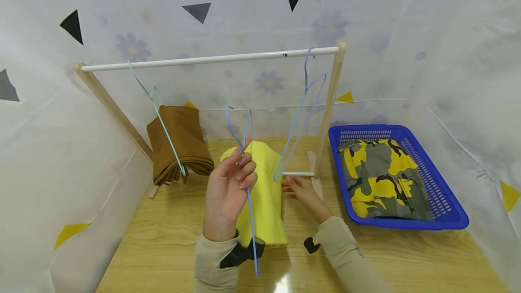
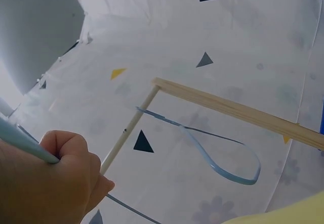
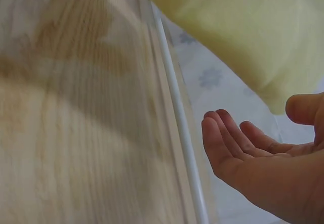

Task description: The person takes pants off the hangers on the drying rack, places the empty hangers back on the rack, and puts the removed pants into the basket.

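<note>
My left hand pinches a blue wire hanger near its neck, with the hook above the fingers. In the left wrist view, that hand has its fingers curled round the hanger. Behind the hanger is a folded yellow cloth; how the two join is hidden. To the right of this cloth, my right hand is held with nothing in it. Its fingers are loosely extended and the thumb stands apart in the right wrist view. The yellow cloth shows beside them there.
A white rail on a wooden stand spans the back. From it hang a second blue hanger at right and a teal hanger with brown folded cloth at left. Right, a blue basket holds camouflage clothing.
</note>
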Motion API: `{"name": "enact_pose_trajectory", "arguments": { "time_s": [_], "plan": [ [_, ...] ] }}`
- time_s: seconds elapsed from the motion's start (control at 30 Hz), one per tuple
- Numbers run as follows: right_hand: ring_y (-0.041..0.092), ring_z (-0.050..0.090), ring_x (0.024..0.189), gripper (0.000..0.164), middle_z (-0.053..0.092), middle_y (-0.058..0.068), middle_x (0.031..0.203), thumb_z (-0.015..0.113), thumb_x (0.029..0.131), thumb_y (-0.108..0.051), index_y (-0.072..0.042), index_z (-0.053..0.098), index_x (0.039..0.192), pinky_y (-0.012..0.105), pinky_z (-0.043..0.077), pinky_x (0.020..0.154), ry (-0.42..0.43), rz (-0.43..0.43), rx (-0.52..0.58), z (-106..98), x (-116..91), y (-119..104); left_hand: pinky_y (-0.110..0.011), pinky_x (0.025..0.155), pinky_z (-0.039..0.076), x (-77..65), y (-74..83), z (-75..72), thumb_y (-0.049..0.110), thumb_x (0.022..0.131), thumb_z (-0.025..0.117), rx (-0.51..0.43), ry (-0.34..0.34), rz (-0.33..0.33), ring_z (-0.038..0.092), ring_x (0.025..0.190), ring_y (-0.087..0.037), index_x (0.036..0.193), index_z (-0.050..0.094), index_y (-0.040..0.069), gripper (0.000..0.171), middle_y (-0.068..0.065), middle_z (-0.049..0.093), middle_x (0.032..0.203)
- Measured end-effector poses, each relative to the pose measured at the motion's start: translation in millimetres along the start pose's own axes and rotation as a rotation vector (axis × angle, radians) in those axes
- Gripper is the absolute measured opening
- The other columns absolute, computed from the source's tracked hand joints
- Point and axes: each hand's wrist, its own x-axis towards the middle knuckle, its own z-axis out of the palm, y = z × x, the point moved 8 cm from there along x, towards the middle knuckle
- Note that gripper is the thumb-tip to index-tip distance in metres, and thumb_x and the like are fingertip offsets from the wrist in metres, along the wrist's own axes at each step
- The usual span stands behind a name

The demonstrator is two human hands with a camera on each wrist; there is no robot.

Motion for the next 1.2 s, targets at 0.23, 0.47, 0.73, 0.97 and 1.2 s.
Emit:
{"name": "enact_pose_trajectory", "arguments": {
  "time_s": [0.23,0.47,0.73,0.97,1.2],
  "plan": [
    [0.019,0.055,0.088,0.05,0.056,0.008,0.099,0.035,0.095,-0.039,0.003,0.043,0.121,0.041,0.043,0.084,-0.122,0.057,0.113,24,-1,13,-0.02,0.048,0.019,-0.8,0.2,0.2,0.015,0.097,0.029,-0.018,-0.015,0.0,0.016,0.057,-0.009,0.138,0.02,0.005,0.043,0.001,0.029,0.077],
    [0.018,0.052,0.102,0.049,0.053,0.005,0.112,0.028,0.097,-0.038,-0.003,0.034,0.13,0.036,0.041,0.088,-0.318,0.112,0.387,48,-6,16,-0.02,0.047,0.019,-2.6,2.5,1.0,0.015,0.097,0.029,-0.019,-0.012,0.012,0.016,0.057,-0.01,0.139,0.016,0.005,0.045,0.0,0.031,0.077],
    [0.021,0.046,0.112,0.047,0.048,0.006,0.122,0.018,0.097,-0.041,-0.013,0.033,0.131,0.039,0.035,0.095,-0.549,0.147,0.617,69,-11,18,-0.02,0.047,0.02,-4.5,5.3,3.3,0.014,0.097,0.03,-0.044,-0.024,0.017,0.017,0.057,-0.01,0.14,0.01,0.007,0.048,0.0,0.03,0.077],
    [0.028,0.029,0.127,0.049,0.03,0.012,0.139,0.008,0.098,-0.036,-0.014,0.018,0.14,0.045,0.022,0.103,-0.675,0.056,0.68,79,-12,16,-0.02,0.047,0.02,-5.0,6.7,1.7,0.014,0.097,0.031,-0.033,-0.011,0.023,0.017,0.057,-0.01,0.14,0.01,0.006,0.049,0.0,0.03,0.077],
    [0.027,0.029,0.127,0.048,0.03,0.012,0.138,0.013,0.098,-0.035,-0.011,0.019,0.14,0.044,0.022,0.103,-0.638,0.028,0.716,74,-10,13,-0.019,0.047,0.02,-5.4,7.3,-0.8,0.016,0.097,0.032,-0.053,-0.014,0.016,0.017,0.057,-0.01,0.141,0.01,0.008,0.049,0.001,0.033,0.075]
  ]
}}
